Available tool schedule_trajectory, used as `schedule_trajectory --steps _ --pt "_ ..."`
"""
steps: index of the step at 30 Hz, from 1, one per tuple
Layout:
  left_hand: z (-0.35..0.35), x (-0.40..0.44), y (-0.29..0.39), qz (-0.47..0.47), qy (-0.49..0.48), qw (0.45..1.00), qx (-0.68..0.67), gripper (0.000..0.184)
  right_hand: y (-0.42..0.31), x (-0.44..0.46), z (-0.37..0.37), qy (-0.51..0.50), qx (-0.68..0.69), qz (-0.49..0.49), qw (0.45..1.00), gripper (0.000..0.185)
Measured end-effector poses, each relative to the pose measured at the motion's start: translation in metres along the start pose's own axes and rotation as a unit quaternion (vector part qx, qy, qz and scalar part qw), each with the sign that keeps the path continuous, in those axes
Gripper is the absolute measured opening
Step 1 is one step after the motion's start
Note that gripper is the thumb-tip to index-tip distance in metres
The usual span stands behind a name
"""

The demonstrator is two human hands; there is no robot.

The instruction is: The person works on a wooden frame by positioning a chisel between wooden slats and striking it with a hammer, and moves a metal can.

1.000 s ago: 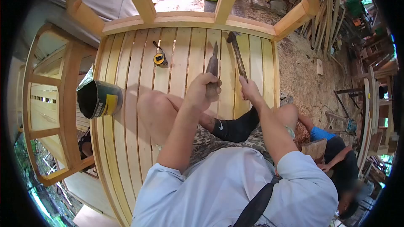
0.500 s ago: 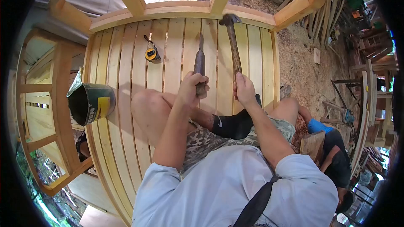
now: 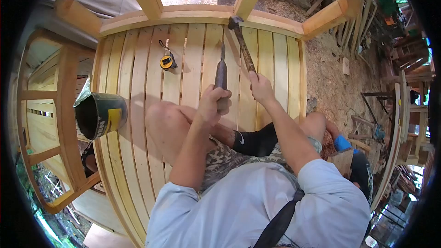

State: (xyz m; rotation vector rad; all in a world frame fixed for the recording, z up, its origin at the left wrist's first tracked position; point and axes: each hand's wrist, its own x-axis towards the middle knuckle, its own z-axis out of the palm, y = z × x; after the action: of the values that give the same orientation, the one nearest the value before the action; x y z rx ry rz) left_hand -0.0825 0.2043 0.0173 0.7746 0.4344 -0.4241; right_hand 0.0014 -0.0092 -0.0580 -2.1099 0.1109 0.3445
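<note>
Around the frame's upper middle, the left hand [image 3: 212,106] grips a pointed tool [image 3: 221,74], the right hand [image 3: 262,89] a hammer [image 3: 244,49]; seemingly lining up, any tap calls for steady aim.

The slatted wooden bench [image 3: 195,55] is pale yellow, the long wooden hammer handle [image 3: 244,52] mottled brown, the compact tape measure [image 3: 167,61] yellow and black, the round bucket [image 3: 104,104] dark green with yellow.

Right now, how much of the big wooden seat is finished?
The slats already look laid, reaching the rail. The left hand holds a pointed tool, the right hand a hammer. Some tapping is probably left, since both tools are gripped, but I can't see how much.
</note>
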Motion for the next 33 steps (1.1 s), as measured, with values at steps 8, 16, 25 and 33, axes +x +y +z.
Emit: schedule_trajectory --steps 8,16,25,33 --pt "0.01 -0.004 0.004 0.017 0.063 0.996 -0.057 0.018 -0.058 -0.038 0.005 0.069 0.255 -0.21 0.941 0.035" --pt "0.005 0.0 0.001 0.013 0.051 0.999 -0.008 0.021 -0.041 -0.03 -0.012 -0.019 0.083 0.076 0.993 0.044" --pt "-0.005 0.011 -0.005 0.002 0.033 0.998 0.06 0.027 -0.017 -0.014 0.009 0.071 -0.128 -0.077 0.986 0.056" --pt "0.001 0.009 -0.018 -0.004 0.077 0.996 0.055 0.02 -0.014 -0.039 0.011 0.064 0.031 -0.093 0.993 0.061"
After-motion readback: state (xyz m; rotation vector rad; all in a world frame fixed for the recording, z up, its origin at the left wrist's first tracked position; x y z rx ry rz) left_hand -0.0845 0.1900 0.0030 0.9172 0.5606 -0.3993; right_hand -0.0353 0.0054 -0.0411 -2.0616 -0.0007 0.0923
